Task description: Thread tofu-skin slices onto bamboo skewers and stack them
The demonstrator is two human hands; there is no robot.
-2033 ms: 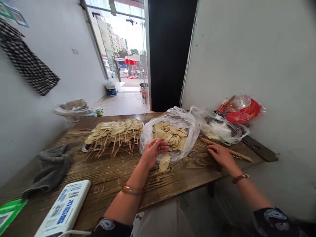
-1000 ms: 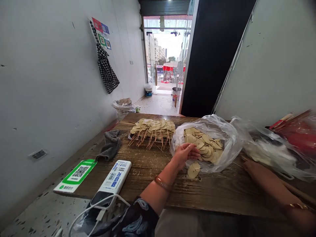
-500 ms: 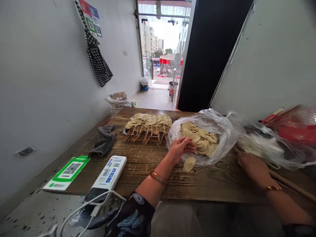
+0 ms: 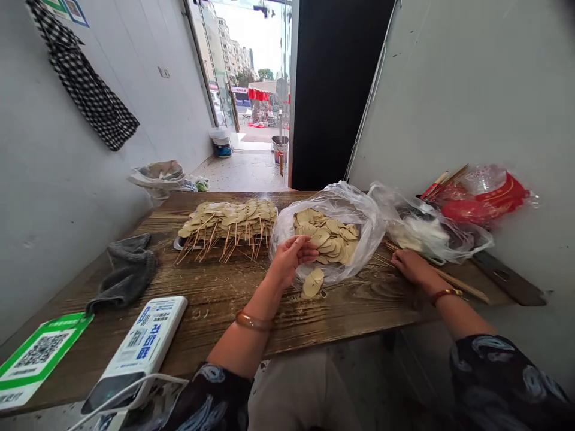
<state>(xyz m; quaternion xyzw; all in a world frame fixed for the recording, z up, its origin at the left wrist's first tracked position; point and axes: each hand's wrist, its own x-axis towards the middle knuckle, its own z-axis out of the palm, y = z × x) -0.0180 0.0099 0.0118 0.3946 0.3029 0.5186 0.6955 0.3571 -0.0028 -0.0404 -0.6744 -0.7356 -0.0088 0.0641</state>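
My left hand (image 4: 294, 257) is at the near rim of a clear plastic bag (image 4: 371, 224), its thumb and fingers closed on what looks like a thin beige round slice (image 4: 308, 229). More such slices (image 4: 332, 239) are heaped inside the bag. A few slices (image 4: 313, 282) lie on the wood just in front of it. To the right, my right hand (image 4: 411, 264) rests low on the table, fingers closed at a bundle of thin bamboo skewers (image 4: 462, 285); skewer tips stick out past the fingertips. Left of the bag, skewered slices (image 4: 233, 221) are piled on a metal tray (image 4: 178, 243), sticks facing me.
A grey cloth (image 4: 123, 272), a green QR card (image 4: 42, 353) and a white device (image 4: 144, 341) with a cable occupy the table's left side. Beyond my right hand are another plastic bag (image 4: 426, 230), a red package (image 4: 485, 200) and a dark flat blade-like thing (image 4: 512, 281).
The view has turned right, shifting the table's contents leftward. My left hand stays at the bag's rim, and my right hand stays by the skewers, now seen more sharply.
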